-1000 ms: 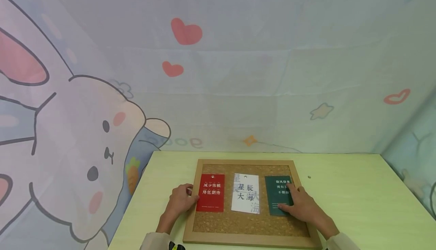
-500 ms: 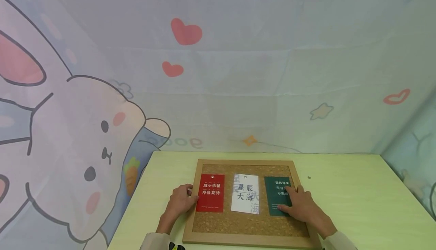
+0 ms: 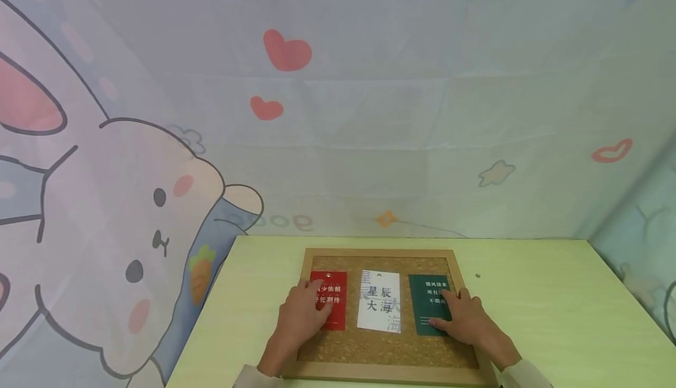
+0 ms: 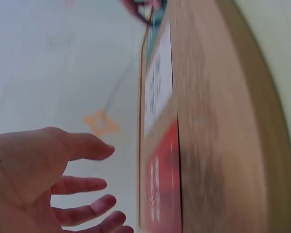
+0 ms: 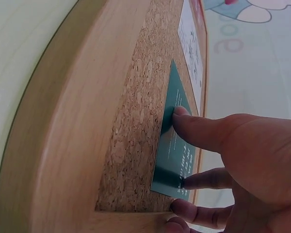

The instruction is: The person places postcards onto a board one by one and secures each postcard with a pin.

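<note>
Three printed cards lie in a row on a wood-framed corkboard [image 3: 385, 353]: a red card [image 3: 340, 313] at left, a white card [image 3: 378, 319] in the middle and a dark green card [image 3: 424, 300] at right. Over the red card is my left hand [image 3: 299, 316], hiding its left part; the left wrist view shows the fingers loosely extended, apart from the board. My right hand [image 3: 471, 321] rests its thumb and a fingertip on the green card [image 5: 167, 145], fingers spread, with other fingertips at the frame. Small round spots mark the tops of the red and white cards.
The board lies on a pale yellow-green table [image 3: 560, 311]. A tiny round object [image 3: 477, 275] sits to the right of the board. Behind the table hangs a backdrop cloth [image 3: 369, 112] printed with a rabbit, hearts and stars.
My left hand has moved right from the board's left edge to over the red card. My right hand stays at the green card, which has shifted very slightly left and straightened.
</note>
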Motion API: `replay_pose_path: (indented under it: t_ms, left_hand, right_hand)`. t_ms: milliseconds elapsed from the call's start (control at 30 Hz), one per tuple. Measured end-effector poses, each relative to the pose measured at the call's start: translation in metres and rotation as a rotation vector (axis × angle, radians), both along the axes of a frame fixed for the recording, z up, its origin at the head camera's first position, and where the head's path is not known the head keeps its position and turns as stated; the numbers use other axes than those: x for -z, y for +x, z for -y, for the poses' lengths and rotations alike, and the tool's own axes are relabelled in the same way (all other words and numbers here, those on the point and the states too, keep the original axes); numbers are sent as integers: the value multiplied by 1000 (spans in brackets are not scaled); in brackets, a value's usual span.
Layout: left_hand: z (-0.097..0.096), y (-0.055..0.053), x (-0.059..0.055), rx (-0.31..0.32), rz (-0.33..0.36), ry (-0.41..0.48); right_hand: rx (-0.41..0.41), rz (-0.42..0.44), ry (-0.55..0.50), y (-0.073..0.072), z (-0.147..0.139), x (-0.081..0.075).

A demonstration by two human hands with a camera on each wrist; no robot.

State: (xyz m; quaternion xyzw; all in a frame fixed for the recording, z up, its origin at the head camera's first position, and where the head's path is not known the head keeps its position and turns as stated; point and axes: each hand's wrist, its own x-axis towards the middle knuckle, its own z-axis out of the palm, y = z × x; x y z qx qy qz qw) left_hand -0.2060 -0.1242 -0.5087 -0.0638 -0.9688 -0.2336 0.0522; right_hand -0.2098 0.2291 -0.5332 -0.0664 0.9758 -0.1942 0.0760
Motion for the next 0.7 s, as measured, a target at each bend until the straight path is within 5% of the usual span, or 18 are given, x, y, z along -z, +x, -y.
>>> replay_pose_path:
  t_ms: [167, 467, 567, 700]
  left_hand:
    - [-33, 18, -7, 203, 45, -44]
    - [-87, 41, 6, 552, 195, -197]
    - [-102, 43, 14, 638, 192, -278]
    - [-117, 44, 24, 673, 158, -381]
  right_hand:
    - [-11, -15, -18, 2, -1, -1]
    - [-1, -23, -10, 2, -2, -1]
    - [-5, -27, -16, 2, -2, -1]
    - [-10, -31, -25, 3, -3, -1]
